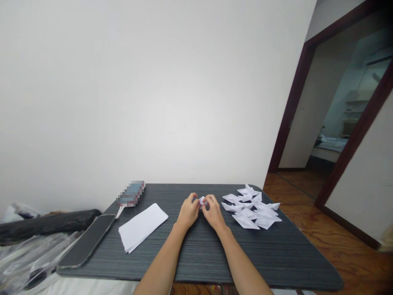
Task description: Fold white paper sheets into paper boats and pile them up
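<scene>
Between my hands is a small piece of folded white paper (202, 200), mostly covered by the fingers. My left hand (189, 209) pinches its left side, and my right hand (212, 209) pinches its right side. Both hands are over the middle of the dark table (202, 254). Several folded white paper boats (245, 221) lie close together to the right of my right hand. Off to the left of my left hand lies a stack of blank white paper sheets (143, 227), set at an angle.
A black phone (87, 241) lies at the table's left edge. Behind it is a blurred-out object (132, 194) with a white strip beneath. Plastic-wrapped items (37, 254) are piled left of the table. A white wall (184, 102) stands behind; a doorway (334, 102) is at right.
</scene>
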### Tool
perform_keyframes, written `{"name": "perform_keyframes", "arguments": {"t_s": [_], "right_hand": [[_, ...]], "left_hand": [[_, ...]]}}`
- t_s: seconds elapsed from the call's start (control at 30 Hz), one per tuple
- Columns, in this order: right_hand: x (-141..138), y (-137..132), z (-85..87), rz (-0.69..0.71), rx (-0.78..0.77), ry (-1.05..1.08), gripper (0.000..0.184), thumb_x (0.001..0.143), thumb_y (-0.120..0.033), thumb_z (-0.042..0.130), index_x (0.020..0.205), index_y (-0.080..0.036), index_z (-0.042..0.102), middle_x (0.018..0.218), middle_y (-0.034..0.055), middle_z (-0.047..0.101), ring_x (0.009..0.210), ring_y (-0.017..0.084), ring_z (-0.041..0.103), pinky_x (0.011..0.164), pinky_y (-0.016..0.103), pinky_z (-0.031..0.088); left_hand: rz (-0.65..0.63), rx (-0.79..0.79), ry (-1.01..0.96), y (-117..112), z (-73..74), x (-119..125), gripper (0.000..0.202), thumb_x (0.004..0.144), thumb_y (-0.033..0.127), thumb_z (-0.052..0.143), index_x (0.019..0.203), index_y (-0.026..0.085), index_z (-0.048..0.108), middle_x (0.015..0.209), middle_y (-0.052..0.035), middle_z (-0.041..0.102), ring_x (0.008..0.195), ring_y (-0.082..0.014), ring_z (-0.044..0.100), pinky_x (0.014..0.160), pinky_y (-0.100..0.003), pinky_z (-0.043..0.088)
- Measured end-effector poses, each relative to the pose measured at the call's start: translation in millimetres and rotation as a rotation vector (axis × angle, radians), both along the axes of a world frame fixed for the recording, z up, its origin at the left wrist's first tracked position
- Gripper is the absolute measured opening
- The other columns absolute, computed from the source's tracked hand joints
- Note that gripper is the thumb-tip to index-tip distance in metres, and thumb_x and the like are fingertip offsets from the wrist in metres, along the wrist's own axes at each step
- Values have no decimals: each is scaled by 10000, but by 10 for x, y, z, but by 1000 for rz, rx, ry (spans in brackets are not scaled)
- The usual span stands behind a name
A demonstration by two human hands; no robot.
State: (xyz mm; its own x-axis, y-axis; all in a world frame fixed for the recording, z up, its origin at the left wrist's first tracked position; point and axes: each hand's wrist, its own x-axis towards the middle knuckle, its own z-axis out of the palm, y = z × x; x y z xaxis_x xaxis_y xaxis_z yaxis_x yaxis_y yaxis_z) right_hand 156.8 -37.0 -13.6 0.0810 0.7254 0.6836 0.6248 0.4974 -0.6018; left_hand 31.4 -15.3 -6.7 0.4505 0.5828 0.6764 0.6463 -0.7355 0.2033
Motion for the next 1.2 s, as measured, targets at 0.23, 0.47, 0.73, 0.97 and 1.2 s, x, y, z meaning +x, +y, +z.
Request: {"name": "perform_keyframes", "arguments": {"t_s": [0.23,0.47,0.73,0.97,1.2], "right_hand": [[-50,-11,-5,10,5,5,167,653,-94,387,735,-193,493,830,35,437,703,142,489,681,277,416],[-28,15,-14,40,4,36,178,634,-79,392,726,-188,497,815,31,446,691,138,482,682,276,416],[23,56,-36,57,-8,83,165,627,-89,410,719,-179,513,780,19,472,665,125,480,641,256,420],[28,71,-72,68,-10,108,158,642,-105,423,738,-177,527,777,28,503,663,133,493,630,264,434],[58,72,-64,82,-22,104,108,686,-148,431,711,-176,532,716,28,547,628,135,510,610,263,435]], "left_hand": [[62,94,63,17,10,25,164,737,90,402,779,147,550,1036,-104,438,1023,-208,401,886,-413,307],[-26,78,115,64,-15,26,235,742,80,403,916,165,538,1039,-83,452,1022,-183,407,929,-406,254],[-198,-146,-190,99,-44,7,163,768,136,400,832,152,548,997,-80,463,892,-146,483,790,-308,401],[-269,-264,-309,93,-34,38,140,765,163,417,834,156,539,898,-61,549,819,-136,515,744,-291,419],[-239,-206,-339,53,12,31,107,756,172,440,763,158,546,912,-70,539,876,-155,507,781,-311,401]]}}
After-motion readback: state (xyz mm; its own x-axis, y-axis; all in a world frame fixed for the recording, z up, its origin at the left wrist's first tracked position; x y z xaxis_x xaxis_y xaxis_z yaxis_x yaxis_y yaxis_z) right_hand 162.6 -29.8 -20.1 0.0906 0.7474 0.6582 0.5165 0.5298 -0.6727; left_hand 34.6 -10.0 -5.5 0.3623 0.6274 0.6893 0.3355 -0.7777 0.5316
